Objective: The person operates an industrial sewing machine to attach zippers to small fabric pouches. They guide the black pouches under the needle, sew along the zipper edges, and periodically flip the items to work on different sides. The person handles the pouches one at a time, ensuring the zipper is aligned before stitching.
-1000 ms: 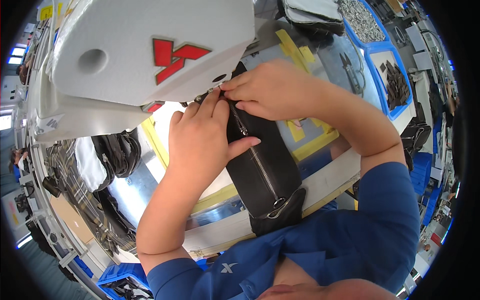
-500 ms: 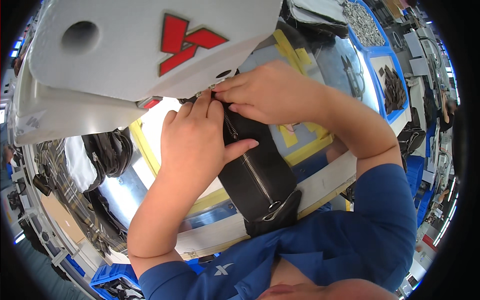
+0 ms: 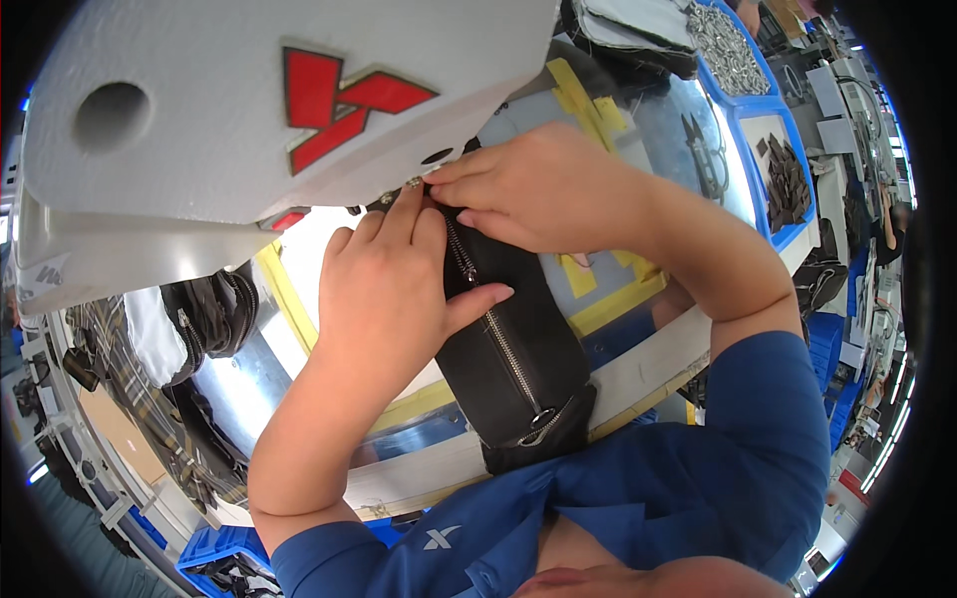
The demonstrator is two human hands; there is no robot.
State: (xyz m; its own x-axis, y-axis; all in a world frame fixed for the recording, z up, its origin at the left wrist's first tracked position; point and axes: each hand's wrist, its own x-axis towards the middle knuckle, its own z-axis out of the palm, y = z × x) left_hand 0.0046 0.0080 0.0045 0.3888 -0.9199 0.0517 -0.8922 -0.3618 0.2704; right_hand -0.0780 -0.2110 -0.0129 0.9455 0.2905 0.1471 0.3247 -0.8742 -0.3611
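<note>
A black fabric piece with a metal zipper (image 3: 513, 361), perhaps part of a bag, runs from under the sewing machine head (image 3: 214, 164) toward my body. My left hand (image 3: 384, 269) lies on its left side, fingers flat and pointing at the machine's needle area, thumb spread across the zipper. My right hand (image 3: 548, 189) is on the far right edge of the piece, fingers bent and thumb tucked close, gripping the fabric there. Both sets of fingertips meet close to the presser area, which the machine head mostly hides. The near end of the piece hangs over the table edge.
Zippered black pieces (image 3: 214, 314) and plaid cloth (image 3: 125, 359) lie at the left. Scissors (image 3: 705, 154) rest at the right, beside blue trays holding metal hardware (image 3: 728, 50) and dark small pieces (image 3: 786, 184). Yellow tape (image 3: 623, 304) marks the worktop. A blue bin (image 3: 229, 548) stands lower left.
The machine head appears shifted slightly left and down in the picture, as the view has moved a little. My hands and the fabric keep nearly the same places.
</note>
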